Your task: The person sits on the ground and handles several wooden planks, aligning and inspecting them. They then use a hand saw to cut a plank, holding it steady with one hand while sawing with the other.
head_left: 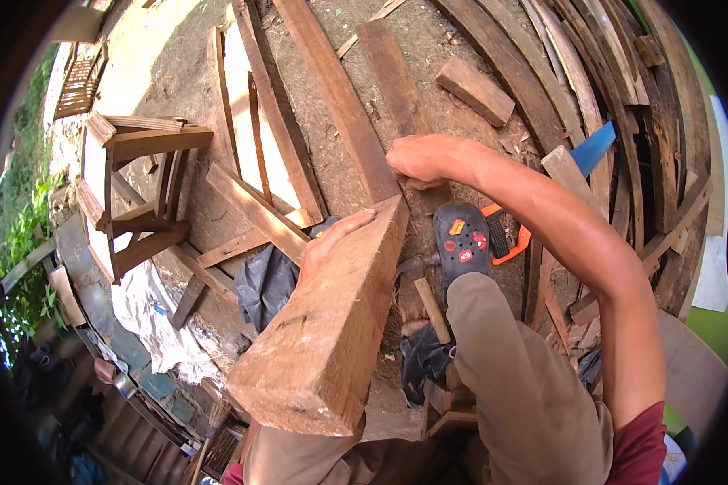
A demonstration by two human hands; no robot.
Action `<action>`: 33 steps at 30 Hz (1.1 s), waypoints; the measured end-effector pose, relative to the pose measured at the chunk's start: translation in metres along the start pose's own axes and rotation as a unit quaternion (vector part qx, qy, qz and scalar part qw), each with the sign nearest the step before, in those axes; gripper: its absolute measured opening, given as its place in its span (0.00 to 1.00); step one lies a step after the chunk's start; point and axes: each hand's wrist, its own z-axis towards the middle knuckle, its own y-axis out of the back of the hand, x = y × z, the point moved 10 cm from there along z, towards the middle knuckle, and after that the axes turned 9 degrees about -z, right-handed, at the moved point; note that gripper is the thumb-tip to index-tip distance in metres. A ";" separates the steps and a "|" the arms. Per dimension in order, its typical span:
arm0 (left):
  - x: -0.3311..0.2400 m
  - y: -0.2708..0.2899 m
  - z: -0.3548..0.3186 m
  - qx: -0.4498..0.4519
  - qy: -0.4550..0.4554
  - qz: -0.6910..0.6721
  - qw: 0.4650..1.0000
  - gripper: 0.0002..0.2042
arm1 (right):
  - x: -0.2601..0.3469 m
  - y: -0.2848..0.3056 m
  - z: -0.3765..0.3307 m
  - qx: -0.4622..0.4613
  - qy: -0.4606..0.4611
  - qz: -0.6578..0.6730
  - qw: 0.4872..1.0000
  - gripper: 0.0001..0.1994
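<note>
Gritty earth (179, 90) ground; left hand (325, 246) holds rough, squared timber (332, 323).

Looks like outdoor wood workshop. Dirt ground (422, 40), sunny in spots. Many long boards (659, 137) on right side. Big wood block (319, 339), blue saw (594, 149), hammer (433, 311), wooden frame (158, 144). Green plants (36, 234) at left edge.

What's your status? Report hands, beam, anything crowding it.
Left hand against beam. Right hand near its far end, fingers curled, contents unclear. Beam aslant. Shoe close on beam's right.
</note>
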 end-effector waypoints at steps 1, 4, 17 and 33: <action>0.001 -0.001 0.003 0.004 -0.006 0.005 1.000 0.27 | -0.003 0.003 -0.006 0.009 -0.002 0.018 1.000 0.06; -0.006 -0.008 0.009 0.005 -0.027 0.014 1.000 0.26 | 0.000 0.010 -0.004 -0.099 0.004 0.055 0.994 0.07; 0.004 -0.004 0.008 0.015 -0.017 0.010 1.000 0.25 | -0.011 -0.009 0.000 0.028 -0.040 0.045 0.998 0.07; -0.022 -0.004 0.002 -0.008 0.006 0.019 1.000 0.26 | 0.002 -0.008 0.008 0.010 0.006 -0.029 1.000 0.05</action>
